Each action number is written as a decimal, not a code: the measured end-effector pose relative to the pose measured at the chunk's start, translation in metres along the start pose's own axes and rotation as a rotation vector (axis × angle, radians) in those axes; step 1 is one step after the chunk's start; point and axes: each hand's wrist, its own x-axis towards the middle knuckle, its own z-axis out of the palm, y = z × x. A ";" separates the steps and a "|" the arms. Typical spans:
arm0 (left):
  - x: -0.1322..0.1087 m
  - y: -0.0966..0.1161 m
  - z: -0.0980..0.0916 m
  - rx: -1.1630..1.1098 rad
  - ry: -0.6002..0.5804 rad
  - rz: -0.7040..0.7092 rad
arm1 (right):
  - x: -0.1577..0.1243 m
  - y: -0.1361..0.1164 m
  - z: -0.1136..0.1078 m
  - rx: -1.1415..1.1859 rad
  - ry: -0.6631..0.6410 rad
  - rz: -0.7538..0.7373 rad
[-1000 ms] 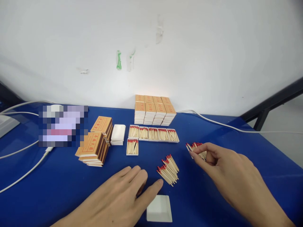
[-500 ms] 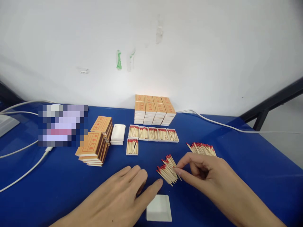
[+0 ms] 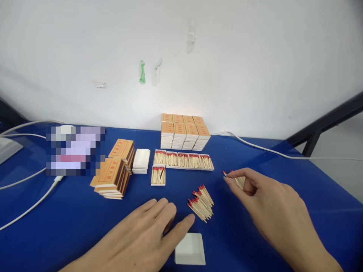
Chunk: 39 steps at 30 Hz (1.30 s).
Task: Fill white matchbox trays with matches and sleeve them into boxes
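Observation:
My right hand [image 3: 263, 204] reaches over the right-hand pile of matches [image 3: 240, 182] and covers most of it. Its thumb and index finger pinch a match [image 3: 225, 173] at the pile's left edge. Nearer the middle lies a smaller heap of red-headed matches [image 3: 200, 204], heads pointing up and left. My left hand [image 3: 150, 226] rests palm down on the table, holding nothing, with its thumb stretched out beside this heap. Just below that thumb sits an empty white matchbox tray [image 3: 190, 249], its left side partly hidden by the hand.
Several trays filled with matches [image 3: 183, 161] form a row, with one more filled tray [image 3: 158, 176] in front. Behind stand stacked matchboxes [image 3: 185, 130]. To the left are matchbox sleeves [image 3: 112, 173], stacked white trays [image 3: 141, 160], a blurred-out object [image 3: 76, 149] and cables.
My right hand has moved right and slightly away, from the middle heap to the right-hand pile. The match it held at the heap's right edge is no longer there. My left hand stays put.

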 end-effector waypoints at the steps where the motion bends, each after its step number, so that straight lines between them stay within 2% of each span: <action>1: 0.000 0.000 0.000 -0.003 0.009 -0.005 | 0.002 0.002 -0.001 -0.078 0.023 0.034; 7: 0.002 -0.002 0.009 -0.049 0.040 -0.028 | 0.006 0.001 -0.002 -0.415 -0.041 0.150; 13: -0.001 -0.001 0.004 -0.028 0.007 -0.020 | 0.004 0.004 0.004 -0.486 -0.058 0.113; 18: 0.004 -0.002 0.002 -0.069 -0.035 -0.031 | 0.003 0.009 0.002 -0.335 -0.015 0.060; 22: 0.007 -0.004 0.004 -0.092 -0.111 -0.036 | 0.001 0.001 0.001 -0.032 -0.149 -0.082; 25: 0.004 -0.003 0.003 -0.096 -0.124 -0.041 | -0.004 -0.005 0.001 0.093 -0.233 -0.135; 33: 0.001 -0.002 0.005 -0.054 -0.019 -0.033 | -0.012 -0.013 -0.001 0.117 -0.303 -0.145; 39: 0.004 -0.003 0.012 -0.048 0.000 -0.018 | -0.013 -0.017 0.005 0.045 -0.155 -0.135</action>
